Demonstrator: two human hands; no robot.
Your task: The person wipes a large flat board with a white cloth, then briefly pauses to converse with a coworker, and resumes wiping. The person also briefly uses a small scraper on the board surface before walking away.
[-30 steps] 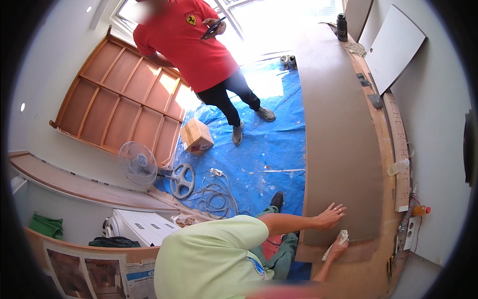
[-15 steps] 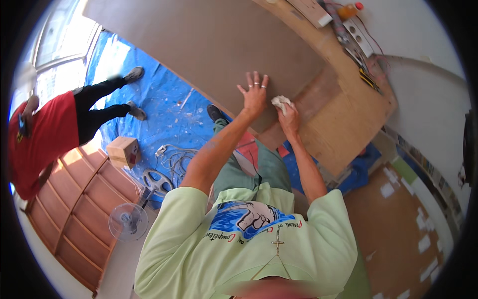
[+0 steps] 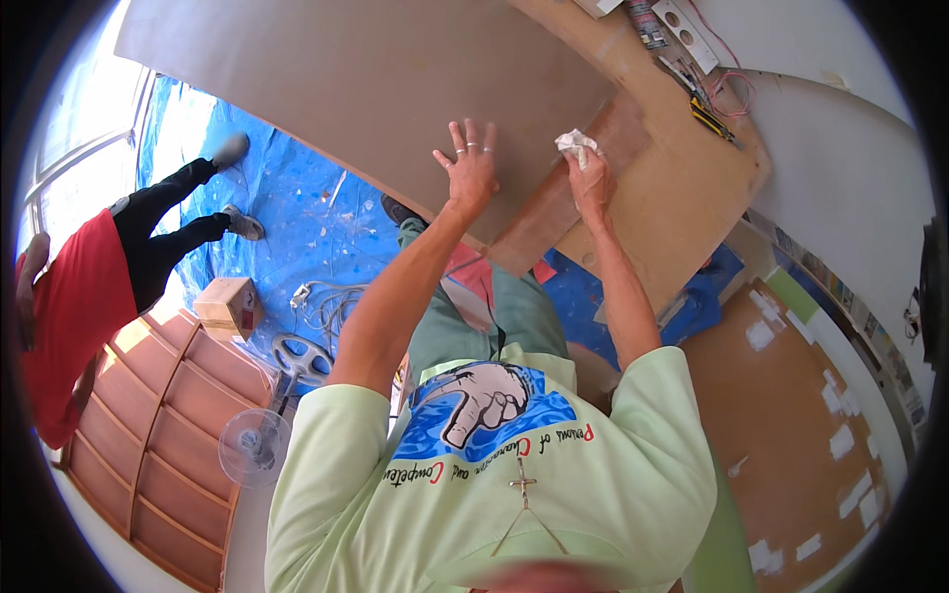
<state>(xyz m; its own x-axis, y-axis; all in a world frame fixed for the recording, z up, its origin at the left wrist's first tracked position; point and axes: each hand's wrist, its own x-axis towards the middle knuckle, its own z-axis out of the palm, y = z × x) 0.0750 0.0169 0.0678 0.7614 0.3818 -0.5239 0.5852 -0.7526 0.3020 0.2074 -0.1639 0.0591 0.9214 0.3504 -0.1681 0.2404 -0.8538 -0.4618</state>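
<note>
Blue plastic sheeting (image 3: 316, 198) covers the floor, and beside it a smooth brown sheet (image 3: 395, 79) lies on a paler board (image 3: 682, 198). The left hand (image 3: 470, 173) is palm down over the brown sheet, its fingers spread wide and without any object. The right hand (image 3: 591, 186) has its fingers bent closed around a crumpled white cloth (image 3: 573, 144), which is near the reddish-brown strip (image 3: 539, 222) at the sheet's edge; I cannot tell whether the cloth touches it. One yellow-and-black tool (image 3: 710, 121) lies farther right, near a white socket strip (image 3: 687, 38).
</note>
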